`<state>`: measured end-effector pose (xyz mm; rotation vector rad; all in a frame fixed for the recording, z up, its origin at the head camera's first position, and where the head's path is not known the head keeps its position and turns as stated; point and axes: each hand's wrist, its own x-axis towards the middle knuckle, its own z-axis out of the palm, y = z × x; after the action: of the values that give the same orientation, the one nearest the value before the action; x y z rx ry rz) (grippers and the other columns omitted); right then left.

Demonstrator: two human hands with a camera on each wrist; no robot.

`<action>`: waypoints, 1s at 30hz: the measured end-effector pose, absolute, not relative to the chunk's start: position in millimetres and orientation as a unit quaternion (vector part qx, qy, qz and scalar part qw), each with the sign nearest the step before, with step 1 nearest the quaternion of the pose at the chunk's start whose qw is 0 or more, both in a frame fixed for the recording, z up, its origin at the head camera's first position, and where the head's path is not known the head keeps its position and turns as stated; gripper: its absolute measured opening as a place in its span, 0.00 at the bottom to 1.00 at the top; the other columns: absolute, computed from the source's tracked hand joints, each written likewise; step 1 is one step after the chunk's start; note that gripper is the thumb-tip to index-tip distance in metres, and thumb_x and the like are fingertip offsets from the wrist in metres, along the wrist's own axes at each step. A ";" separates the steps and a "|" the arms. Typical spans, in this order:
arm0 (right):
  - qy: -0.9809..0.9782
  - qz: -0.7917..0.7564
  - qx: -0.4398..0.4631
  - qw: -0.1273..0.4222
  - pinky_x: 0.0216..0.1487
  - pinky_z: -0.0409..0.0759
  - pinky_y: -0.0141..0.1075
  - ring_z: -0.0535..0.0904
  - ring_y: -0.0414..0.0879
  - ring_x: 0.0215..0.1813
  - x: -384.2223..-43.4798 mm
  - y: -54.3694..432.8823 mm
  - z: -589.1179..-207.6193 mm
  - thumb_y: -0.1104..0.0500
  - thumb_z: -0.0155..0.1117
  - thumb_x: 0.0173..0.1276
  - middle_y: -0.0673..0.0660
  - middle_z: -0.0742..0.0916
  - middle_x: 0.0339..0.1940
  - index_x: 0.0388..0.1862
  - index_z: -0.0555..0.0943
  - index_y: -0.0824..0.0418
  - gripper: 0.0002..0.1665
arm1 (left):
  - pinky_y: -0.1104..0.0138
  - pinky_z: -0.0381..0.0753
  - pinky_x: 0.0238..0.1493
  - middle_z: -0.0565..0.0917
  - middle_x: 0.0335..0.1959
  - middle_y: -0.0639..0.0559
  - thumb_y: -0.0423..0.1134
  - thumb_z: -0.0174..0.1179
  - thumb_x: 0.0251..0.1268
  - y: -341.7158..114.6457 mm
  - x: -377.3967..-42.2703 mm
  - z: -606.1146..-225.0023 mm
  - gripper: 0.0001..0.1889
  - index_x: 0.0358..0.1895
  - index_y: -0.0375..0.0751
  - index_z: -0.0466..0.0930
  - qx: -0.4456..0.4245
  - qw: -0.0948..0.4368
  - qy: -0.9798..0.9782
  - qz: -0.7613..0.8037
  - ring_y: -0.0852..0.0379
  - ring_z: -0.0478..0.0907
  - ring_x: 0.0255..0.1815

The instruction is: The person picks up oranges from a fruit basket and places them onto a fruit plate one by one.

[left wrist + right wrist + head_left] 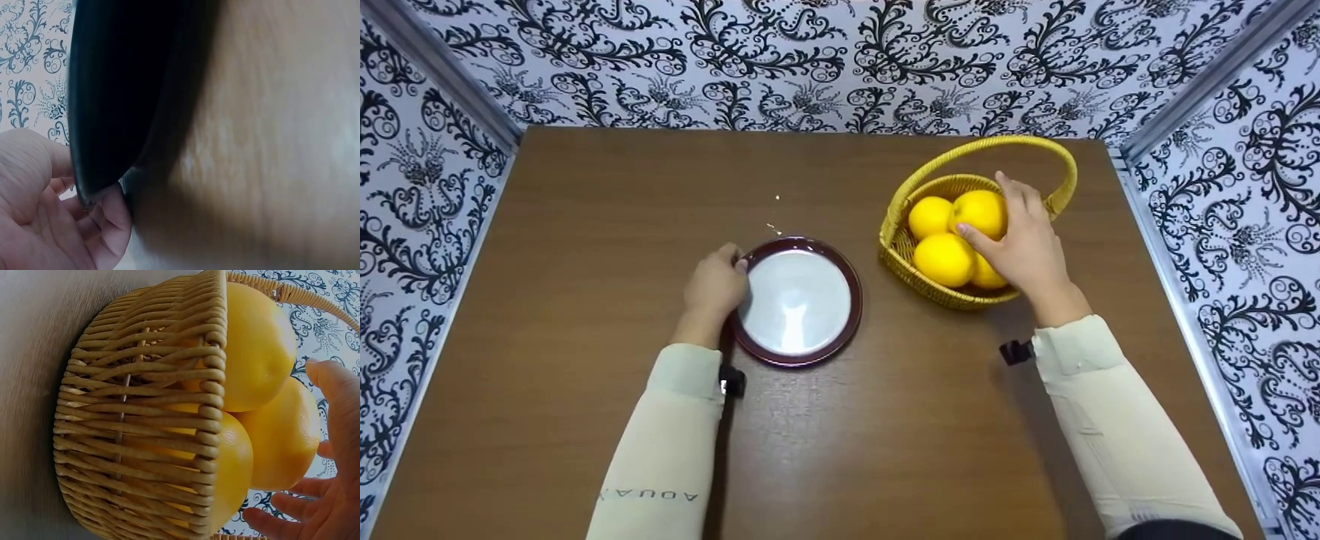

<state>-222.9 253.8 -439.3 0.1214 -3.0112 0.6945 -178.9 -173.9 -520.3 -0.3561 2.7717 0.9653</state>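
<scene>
My left hand (pixel 718 281) grips the left rim of a round plate (pixel 795 300) with a pale centre and a dark red-brown border. In the left wrist view, the fingers curl under the edge of the plate (pixel 121 84), whose dark underside shows tilted up from the tabletop. On the right, my right hand (pixel 1026 244) reaches over a yellow wicker basket (pixel 900 270) holding several yellow oranges. Its thumb and fingers are spread around the uppermost orange (pixel 981 211). Seen from the right wrist, that orange (pixel 281 439) lies between the thumb and the extended fingers.
The basket's tall arched handle (pixel 986 142) rises behind the right hand. Small pale crumbs (pixel 774 228) lie on the brown wooden table (pixel 607 225) beyond the plate. Patterned black-and-white panels (pixel 780 67) wall in the back and both sides.
</scene>
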 end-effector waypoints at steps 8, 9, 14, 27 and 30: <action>-0.969 0.242 0.036 0.025 0.69 0.67 0.72 0.66 0.67 0.78 -226.9 248.4 -441.1 0.25 0.64 0.65 0.61 0.63 0.83 0.86 0.52 0.43 0.59 | 0.43 0.78 0.52 0.86 0.51 0.39 0.44 0.47 0.82 -174.2 -177.9 -520.0 0.12 0.54 0.44 0.77 -0.124 0.092 0.933 0.326 0.37 0.82 0.53; -0.969 0.244 0.035 0.026 0.69 0.67 0.71 0.66 0.67 0.78 -226.9 247.9 -441.2 0.25 0.65 0.64 0.61 0.63 0.82 0.86 0.53 0.43 0.59 | 0.44 0.79 0.51 0.86 0.51 0.39 0.44 0.47 0.82 -173.9 -177.8 -520.1 0.12 0.54 0.44 0.77 -0.125 0.092 0.933 0.326 0.38 0.82 0.52; -0.968 0.247 0.031 0.022 0.70 0.66 0.71 0.66 0.66 0.78 -227.8 246.6 -442.0 0.26 0.66 0.64 0.61 0.65 0.81 0.85 0.57 0.43 0.57 | 0.45 0.78 0.49 0.87 0.49 0.40 0.45 0.48 0.82 -173.1 -178.2 -521.4 0.12 0.53 0.45 0.77 -0.129 0.091 0.931 0.328 0.39 0.83 0.49; -0.966 0.256 0.038 0.023 0.71 0.68 0.68 0.70 0.65 0.74 -229.7 246.0 -446.6 0.30 0.69 0.65 0.62 0.69 0.78 0.83 0.61 0.48 0.54 | 0.45 0.77 0.52 0.85 0.50 0.39 0.45 0.47 0.82 -172.8 -178.1 -519.5 0.12 0.53 0.44 0.76 -0.131 0.101 0.927 0.338 0.39 0.81 0.50; -0.965 0.259 0.038 0.025 0.71 0.68 0.68 0.70 0.65 0.74 -229.9 246.0 -447.7 0.30 0.69 0.65 0.62 0.70 0.77 0.83 0.61 0.49 0.54 | 0.46 0.77 0.51 0.85 0.49 0.40 0.45 0.47 0.82 -172.6 -177.7 -518.9 0.12 0.52 0.44 0.76 -0.130 0.101 0.927 0.337 0.39 0.81 0.50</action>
<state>-229.9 246.0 -447.7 0.1191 -2.9839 0.8013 -177.7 -172.6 -518.9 -0.3831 2.7389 0.9948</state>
